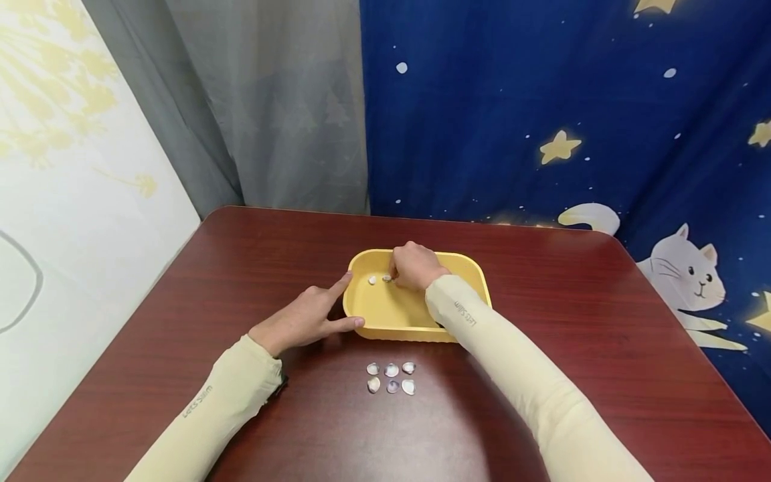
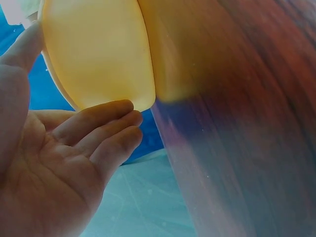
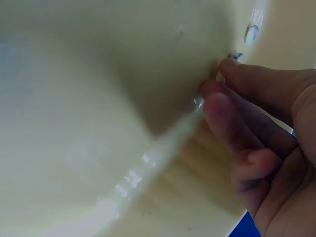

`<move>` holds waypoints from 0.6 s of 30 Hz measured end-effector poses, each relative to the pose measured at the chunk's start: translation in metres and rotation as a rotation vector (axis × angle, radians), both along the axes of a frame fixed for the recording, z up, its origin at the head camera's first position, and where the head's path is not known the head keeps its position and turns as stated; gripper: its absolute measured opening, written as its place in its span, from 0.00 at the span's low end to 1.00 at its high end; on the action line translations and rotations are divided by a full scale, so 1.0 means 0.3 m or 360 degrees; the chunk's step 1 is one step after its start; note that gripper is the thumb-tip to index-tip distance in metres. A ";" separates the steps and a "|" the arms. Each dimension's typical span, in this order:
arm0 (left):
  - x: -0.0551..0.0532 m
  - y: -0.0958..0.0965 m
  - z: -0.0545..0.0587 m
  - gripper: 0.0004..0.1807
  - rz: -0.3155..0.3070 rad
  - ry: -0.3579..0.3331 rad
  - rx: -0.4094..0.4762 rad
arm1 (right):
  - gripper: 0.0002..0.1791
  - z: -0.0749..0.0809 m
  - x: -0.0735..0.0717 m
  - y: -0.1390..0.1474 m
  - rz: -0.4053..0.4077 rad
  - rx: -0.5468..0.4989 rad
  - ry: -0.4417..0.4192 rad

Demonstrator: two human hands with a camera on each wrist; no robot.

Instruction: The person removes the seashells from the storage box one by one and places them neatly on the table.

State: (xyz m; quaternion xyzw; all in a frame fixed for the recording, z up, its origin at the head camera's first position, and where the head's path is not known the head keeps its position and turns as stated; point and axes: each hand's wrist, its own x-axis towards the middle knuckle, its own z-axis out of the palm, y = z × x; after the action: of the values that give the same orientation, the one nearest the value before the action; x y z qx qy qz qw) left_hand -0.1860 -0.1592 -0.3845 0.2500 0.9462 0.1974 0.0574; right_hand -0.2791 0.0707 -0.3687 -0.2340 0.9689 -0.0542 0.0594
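Observation:
My left hand steadies the left end of a yellow plastic tub, its index finger and thumb extended along the rim. In the left wrist view the other fingers lie nearly straight against the tub's outer wall. Inside the tub, my right hand reaches down near the far wall, pinching a small seashell with thumb and fingertips; most of that shell is hidden. Beside the fingertips a dark-edged seashell shows. A white seashell lies farther left on the tub floor.
In front of the tub, several seashells lie on the reddish-brown table in two rows of three. Behind the table hang a grey curtain and a blue curtain with stars and a cat. A white wall panel is at left.

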 end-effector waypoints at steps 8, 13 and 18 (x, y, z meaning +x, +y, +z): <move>0.003 -0.001 -0.001 0.55 0.0009 -0.0010 0.0004 | 0.09 -0.012 0.001 0.005 0.0000 0.0015 -0.0020; 0.004 0.001 -0.001 0.55 0.0009 -0.0001 0.0009 | 0.12 0.008 0.011 0.009 0.0050 0.0021 -0.0059; 0.003 0.002 0.000 0.54 0.0011 0.0001 0.0010 | 0.09 0.051 0.023 0.016 0.0085 0.0037 -0.0067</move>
State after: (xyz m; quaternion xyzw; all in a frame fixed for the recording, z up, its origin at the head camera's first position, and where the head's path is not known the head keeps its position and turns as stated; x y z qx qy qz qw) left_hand -0.1851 -0.1587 -0.3845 0.2470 0.9464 0.2005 0.0556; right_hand -0.2721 0.0755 -0.3533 -0.2577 0.9614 -0.0464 0.0840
